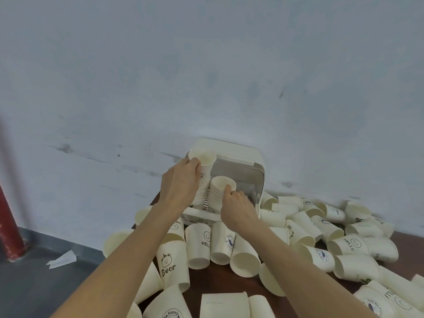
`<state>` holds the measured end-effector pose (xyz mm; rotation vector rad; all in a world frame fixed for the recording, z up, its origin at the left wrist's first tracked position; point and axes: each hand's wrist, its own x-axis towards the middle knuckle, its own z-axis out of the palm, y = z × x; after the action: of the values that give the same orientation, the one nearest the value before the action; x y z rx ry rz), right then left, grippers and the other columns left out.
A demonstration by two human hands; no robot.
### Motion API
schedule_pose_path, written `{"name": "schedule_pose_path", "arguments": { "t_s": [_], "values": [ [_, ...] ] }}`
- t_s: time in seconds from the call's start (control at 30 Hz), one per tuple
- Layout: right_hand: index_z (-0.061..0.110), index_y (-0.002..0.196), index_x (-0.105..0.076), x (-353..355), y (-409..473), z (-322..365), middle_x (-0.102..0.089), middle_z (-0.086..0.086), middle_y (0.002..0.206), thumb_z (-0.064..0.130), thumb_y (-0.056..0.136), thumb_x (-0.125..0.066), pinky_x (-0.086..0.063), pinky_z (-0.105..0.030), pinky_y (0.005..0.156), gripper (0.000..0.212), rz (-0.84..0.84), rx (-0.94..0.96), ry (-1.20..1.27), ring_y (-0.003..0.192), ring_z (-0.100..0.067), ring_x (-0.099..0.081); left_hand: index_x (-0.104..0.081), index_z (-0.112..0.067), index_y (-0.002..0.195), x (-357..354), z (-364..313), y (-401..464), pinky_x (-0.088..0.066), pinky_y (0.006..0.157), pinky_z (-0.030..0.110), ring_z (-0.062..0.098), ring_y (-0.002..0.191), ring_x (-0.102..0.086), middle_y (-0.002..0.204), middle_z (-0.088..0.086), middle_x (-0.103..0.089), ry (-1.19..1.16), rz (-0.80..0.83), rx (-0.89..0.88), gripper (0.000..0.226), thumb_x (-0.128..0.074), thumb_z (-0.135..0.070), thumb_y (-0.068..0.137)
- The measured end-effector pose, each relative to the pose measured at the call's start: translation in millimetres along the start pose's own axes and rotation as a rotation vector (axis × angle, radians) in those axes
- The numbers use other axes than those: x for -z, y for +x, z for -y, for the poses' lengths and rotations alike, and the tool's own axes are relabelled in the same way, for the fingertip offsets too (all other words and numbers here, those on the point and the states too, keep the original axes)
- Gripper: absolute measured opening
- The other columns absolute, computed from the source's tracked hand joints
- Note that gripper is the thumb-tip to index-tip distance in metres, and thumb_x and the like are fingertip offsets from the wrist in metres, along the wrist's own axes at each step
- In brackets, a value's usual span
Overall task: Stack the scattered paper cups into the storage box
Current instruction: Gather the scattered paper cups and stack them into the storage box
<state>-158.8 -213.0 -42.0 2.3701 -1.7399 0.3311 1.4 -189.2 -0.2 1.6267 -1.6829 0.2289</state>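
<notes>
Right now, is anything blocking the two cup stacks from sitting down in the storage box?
Nothing visible does. The storage box has its lid raised behind. The left hand grips the taller stack and the right hand holds the shorter stack, both upright inside the box. Loose cups lie outside.

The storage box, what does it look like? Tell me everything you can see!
The storage box is cream plastic with rounded corners and a raised lid. It stands on the brown table against the wall, open toward the person. Two stacks of paper cups stand in it: the left hand grips the taller stack, the right hand the shorter stack.
</notes>
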Motion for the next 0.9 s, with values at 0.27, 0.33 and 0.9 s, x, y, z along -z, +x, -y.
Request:
{"name": "schedule_pose_path", "arguments": {
  "t_s": [0.27,0.33,0.9],
  "values": [
    [-0.001,0.146,-0.012,-2,-6,-2,-0.06,-0.016,0.112,0.001,0.085,-0.045,-0.033,-0.031,0.071,0.069,-0.002,0.005,0.041,0.105,-0.031,-0.049,-0.061,-0.013,0.107,-10,8,8,-0.048,0.059,0.038,0.03,0.076,-0.058,0.094,0.006,-0.06,0.048,-0.046,-0.04,0.024,-0.042,-0.026,0.101],
    [0.0,0.146,-0.011,-2,-7,-1,-0.06,-0.016,0.111,0.001,0.085,-0.045,-0.033,-0.031,0.071,0.07,0.003,0.001,0.056,0.106,-0.031,-0.048,-0.063,-0.012,0.103,-11,10,8,-0.048,0.056,0.038,0.031,0.071,-0.057,0.089,0.007,-0.06,0.027,-0.097,-0.056,0.021,-0.046,-0.023,0.1],
    [0.004,0.147,-0.011,-5,-7,-3,-0.061,-0.014,0.107,0.001,0.085,-0.045,-0.033,-0.034,0.067,0.07,0.001,-0.02,0.079,0.104,-0.031,-0.047,-0.062,-0.012,0.103,-33,26,6,-0.042,0.06,0.034,0.029,0.077,-0.056,0.09,0.005,-0.058,0.08,0.006,-0.058,0.021,-0.042,-0.021,0.101]
  ]
}}
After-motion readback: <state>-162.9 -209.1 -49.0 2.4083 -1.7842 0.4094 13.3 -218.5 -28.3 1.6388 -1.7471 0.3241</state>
